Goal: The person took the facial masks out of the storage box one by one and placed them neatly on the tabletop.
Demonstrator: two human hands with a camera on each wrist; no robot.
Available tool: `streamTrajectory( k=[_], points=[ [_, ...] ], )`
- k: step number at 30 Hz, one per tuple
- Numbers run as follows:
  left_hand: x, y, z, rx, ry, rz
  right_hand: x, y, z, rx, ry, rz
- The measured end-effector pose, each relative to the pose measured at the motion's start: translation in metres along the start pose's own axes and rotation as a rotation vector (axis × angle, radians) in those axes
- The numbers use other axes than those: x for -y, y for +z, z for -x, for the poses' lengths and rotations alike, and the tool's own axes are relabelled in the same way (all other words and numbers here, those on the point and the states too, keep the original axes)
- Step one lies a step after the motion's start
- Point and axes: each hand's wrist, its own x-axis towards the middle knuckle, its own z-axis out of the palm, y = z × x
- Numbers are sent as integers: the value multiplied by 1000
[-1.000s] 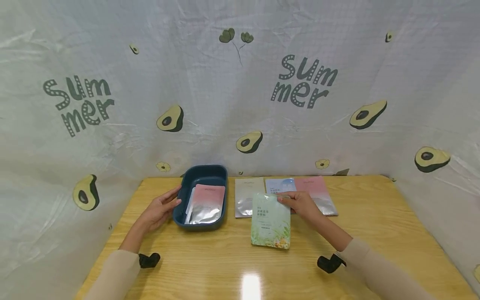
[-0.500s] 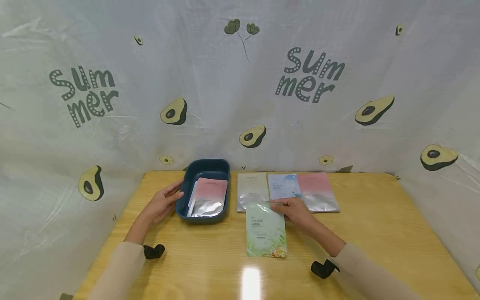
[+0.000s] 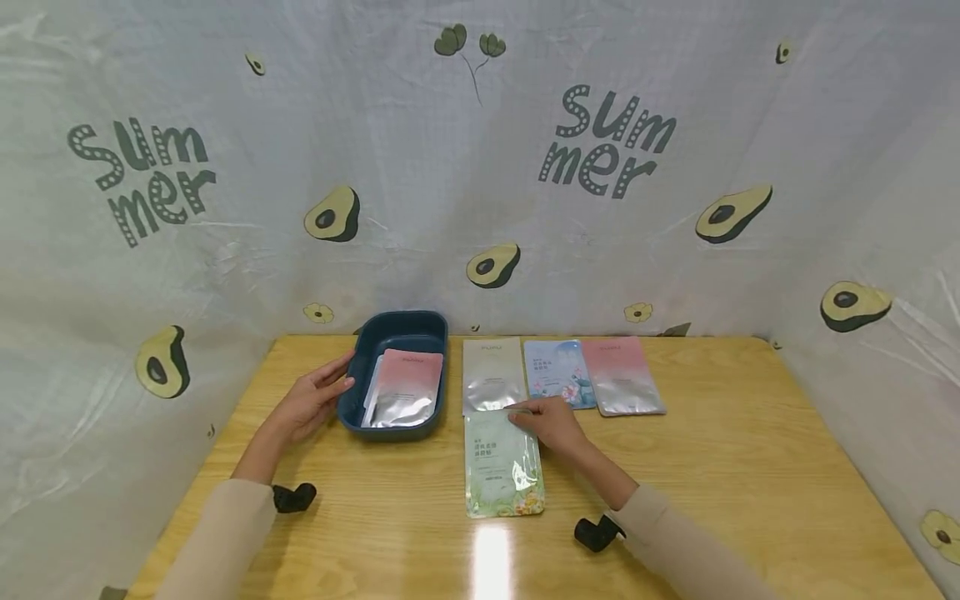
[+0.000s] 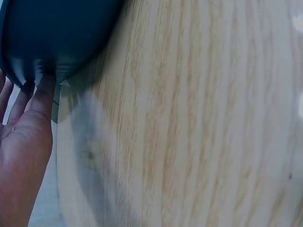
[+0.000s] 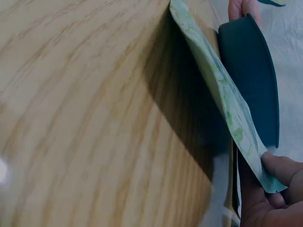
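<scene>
Head: right hand (image 3: pixel 551 425) pinches green packet (image 3: pixel 497 462) in front of cream packet (image 3: pixel 492 371); corner-only hold might let it swing. Contents of blue bin (image 3: pixel 401 322): pink packet (image 3: pixel 408 390) over paler packet (image 3: pixel 372 390). Left wrist: left hand (image 4: pixel 23 151), fingers straight against blue bin; overpushing could slide it. Right wrist: green packet tilted over table (image 5: pixel 94 118).

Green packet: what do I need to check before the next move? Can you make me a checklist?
1. Right hand pinching the green packet: ok, near its top right corner.
2. Packet at least partly lifted off the table: ok, the right wrist view shows a gap and shadow.
3. Left hand touching the blue bin: ok, at its left side.
4. Green packet over the bin: not ok, it's to the right.
5. Green packet not touching the cream packet: cannot tell.
</scene>
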Motion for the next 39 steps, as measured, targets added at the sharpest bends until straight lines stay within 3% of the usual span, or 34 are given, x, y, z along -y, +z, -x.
streamTrajectory(
  k=[5,12,19,28,39],
  points=[
    [0,1,-2,9,1,-3,1,10,-1,-64,14,25],
    [0,1,2,-1,8,11,3,2,-4,-49,-139,265],
    [1,0,4,-1,-5,19,3,-10,-4,15,-171,237],
    [2,1,0,-1,-4,47,-2,-10,-8,-28,-137,316],
    [0,0,1,2,-17,31,-1,-7,-10,-48,-157,314]
  ],
)
